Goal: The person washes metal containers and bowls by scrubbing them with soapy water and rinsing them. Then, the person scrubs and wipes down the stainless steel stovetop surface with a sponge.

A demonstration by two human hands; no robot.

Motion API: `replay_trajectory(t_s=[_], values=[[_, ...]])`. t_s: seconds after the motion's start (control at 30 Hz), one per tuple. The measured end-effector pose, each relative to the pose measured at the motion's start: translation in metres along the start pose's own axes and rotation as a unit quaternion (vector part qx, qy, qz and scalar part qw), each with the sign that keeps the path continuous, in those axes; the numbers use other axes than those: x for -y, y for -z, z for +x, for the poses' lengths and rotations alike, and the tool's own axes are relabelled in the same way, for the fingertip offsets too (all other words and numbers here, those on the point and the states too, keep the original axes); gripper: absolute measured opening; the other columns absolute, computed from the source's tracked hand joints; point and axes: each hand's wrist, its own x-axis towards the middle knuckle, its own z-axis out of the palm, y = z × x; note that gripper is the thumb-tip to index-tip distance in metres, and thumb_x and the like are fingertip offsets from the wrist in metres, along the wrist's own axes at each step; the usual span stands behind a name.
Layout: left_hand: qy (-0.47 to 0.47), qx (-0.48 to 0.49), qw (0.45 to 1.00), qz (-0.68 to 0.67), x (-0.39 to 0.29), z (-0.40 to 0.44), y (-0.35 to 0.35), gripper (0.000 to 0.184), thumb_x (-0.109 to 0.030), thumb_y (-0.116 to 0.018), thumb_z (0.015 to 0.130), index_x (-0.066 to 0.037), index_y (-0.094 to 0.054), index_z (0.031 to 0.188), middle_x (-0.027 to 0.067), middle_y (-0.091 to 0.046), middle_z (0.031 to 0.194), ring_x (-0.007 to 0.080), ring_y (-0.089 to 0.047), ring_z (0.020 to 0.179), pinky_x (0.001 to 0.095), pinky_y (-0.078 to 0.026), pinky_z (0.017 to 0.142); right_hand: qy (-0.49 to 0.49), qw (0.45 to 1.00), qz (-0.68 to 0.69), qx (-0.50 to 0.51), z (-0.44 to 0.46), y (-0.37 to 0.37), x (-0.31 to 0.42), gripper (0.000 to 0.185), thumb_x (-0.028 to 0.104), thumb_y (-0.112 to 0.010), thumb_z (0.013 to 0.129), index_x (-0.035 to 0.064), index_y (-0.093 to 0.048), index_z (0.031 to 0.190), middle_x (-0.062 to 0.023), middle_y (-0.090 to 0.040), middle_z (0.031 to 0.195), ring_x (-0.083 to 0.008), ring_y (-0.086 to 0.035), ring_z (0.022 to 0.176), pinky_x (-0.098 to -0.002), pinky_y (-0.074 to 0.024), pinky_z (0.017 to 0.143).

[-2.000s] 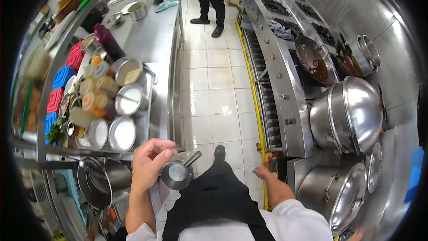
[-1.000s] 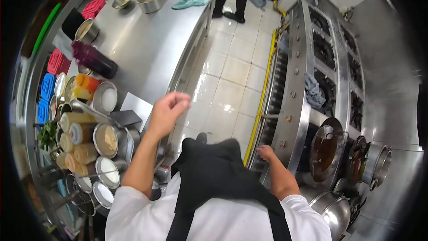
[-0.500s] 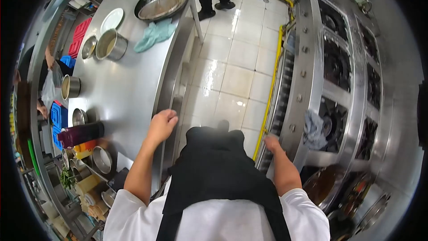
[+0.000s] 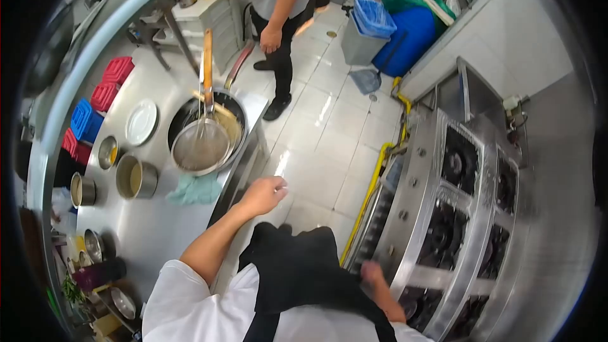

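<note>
- Hovering beside the table (image 4: 145,234), your left hand (image 4: 265,195) is loosely curled; whether it pinches anything cannot be told.
- Your right hand (image 4: 372,272), blurred near the stove (image 4: 408,199): grip indeterminate; a wide swing could strike it.
- Teal cloth (image 4: 196,190), at the table's edge: your forearm's brush could drag it off.
- Strainer (image 4: 201,145), over the pan (image 4: 180,114): bumping its handle could tip it.

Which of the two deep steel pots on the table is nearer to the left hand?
The larger pot, beside the teal cloth; the smaller pot stands farther from the left hand, near the opposite edge of the steel table.
</note>
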Motion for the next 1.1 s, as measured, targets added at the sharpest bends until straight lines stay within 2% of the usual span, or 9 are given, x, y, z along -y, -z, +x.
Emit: replay_trajectory(t_s=[0.33,0.4,0.47,0.53,0.63,0.73,0.9,1.03,1.1], values=[[0.049,-0.003,0.998,0.031,-0.042,0.192,0.047,0.027,-0.023,-0.061,0.081,-0.001,-0.063,0.094,0.0172,-0.064,0.086,0.0293,-0.062,0.078,0.037,-0.049,0.071,-0.327,0.712,0.533,0.321,0.163,-0.012,-0.109,0.017,0.025,-0.055,0.081,0.0093,-0.059,0.075,-0.0095,-0.057,0.064,-0.0245,-0.057,0.055,-0.0393,-0.0434,0.048],[0.089,-0.035,0.995,0.009,-0.051,0.212,0.06,0.027,-0.022,-0.061,0.081,0.0,-0.063,0.095,0.0167,-0.065,0.085,0.0273,-0.063,0.078,0.0358,-0.049,0.071,-0.354,0.744,0.545,0.158,0.219,0.104,-0.105,0.021,0.025,-0.052,0.084,0.0093,-0.059,0.072,-0.0087,-0.057,0.061,-0.023,-0.055,0.048,-0.0384,-0.0433,0.042],[0.102,-0.073,0.992,0.007,-0.048,0.236,0.067,0.026,-0.022,-0.061,0.08,0.0,-0.063,0.095,0.0164,-0.065,0.084,0.0276,-0.063,0.078,0.0356,-0.049,0.071,-0.134,0.951,0.275,0.043,0.335,0.124,-0.176,0.019,0.026,-0.057,0.079,0.007,-0.06,0.079,-0.0085,-0.055,0.061,-0.0201,-0.055,0.05,-0.0368,-0.043,0.042],[0.12,-0.091,0.989,0.009,-0.039,0.262,0.072,0.026,-0.022,-0.062,0.08,-0.001,-0.064,0.095,0.0153,-0.066,0.083,0.0271,-0.064,0.078,0.0352,-0.05,0.071,-0.218,0.885,0.398,-0.102,0.366,0.299,-0.131,0.025,0.028,-0.056,0.08,0.0034,-0.062,0.076,-0.0115,-0.058,0.064,-0.0197,-0.057,0.06,-0.035,-0.0439,0.051],[0.165,-0.097,0.981,-0.014,-0.029,0.31,0.076,0.024,-0.021,-0.063,0.08,-0.002,-0.064,0.094,0.0149,-0.066,0.082,0.0263,-0.064,0.077,0.0348,-0.049,0.07,-0.11,0.866,0.403,-0.274,0.479,0.361,-0.178,0.018,0.021,-0.055,0.083,0.0059,-0.065,0.084,-0.0068,-0.063,0.072,-0.0185,-0.059,0.066,-0.0345,-0.0459,0.056],[0.152,-0.096,0.983,-0.046,-0.009,0.376,0.075,0.022,-0.02,-0.064,0.08,-0.002,-0.064,0.093,0.0133,-0.065,0.08,0.0251,-0.063,0.075,0.0335,-0.049,0.068,-0.117,0.707,0.664,-0.215,0.47,0.449,-0.147,0.014,0.018,-0.055,0.084,0.0078,-0.065,0.083,-0.003,-0.063,0.073,-0.0176,-0.058,0.065,-0.0324,-0.0462,0.055],[0.085,-0.105,0.99,-0.029,-0.03,0.492,0.105,0.022,-0.019,-0.063,0.08,-0.002,-0.063,0.093,0.0133,-0.064,0.078,0.0256,-0.061,0.07,0.0345,-0.048,0.065,-0.169,0.922,0.348,0.007,0.485,0.336,-0.229,0.012,0.017,-0.058,0.082,0.0082,-0.064,0.087,-0.0058,-0.057,0.064,-0.0203,-0.058,0.063,-0.0354,-0.045,0.055],[0.07,-0.084,0.993,-0.038,-0.06,0.584,0.136,0.021,-0.016,-0.063,0.08,0.0,-0.062,0.093,0.0137,-0.063,0.079,0.0257,-0.061,0.069,0.0349,-0.048,0.064,-0.305,0.667,0.671,0.114,0.415,0.314,-0.223,0.026,0.026,-0.062,0.08,0.0068,-0.06,0.097,-0.0111,-0.059,0.072,-0.0247,-0.054,0.055,-0.0411,-0.046,0.055],[0.056,-0.088,0.994,-0.019,-0.061,0.624,0.147,0.021,-0.016,-0.064,0.08,0.001,-0.062,0.093,0.0138,-0.064,0.078,0.0251,-0.061,0.069,0.0342,-0.048,0.064,-0.359,0.64,0.667,0.131,0.411,0.3,-0.239,0.024,0.022,-0.062,0.08,0.0067,-0.059,0.098,-0.0121,-0.058,0.073,-0.025,-0.053,0.055,-0.042,-0.0448,0.052]])
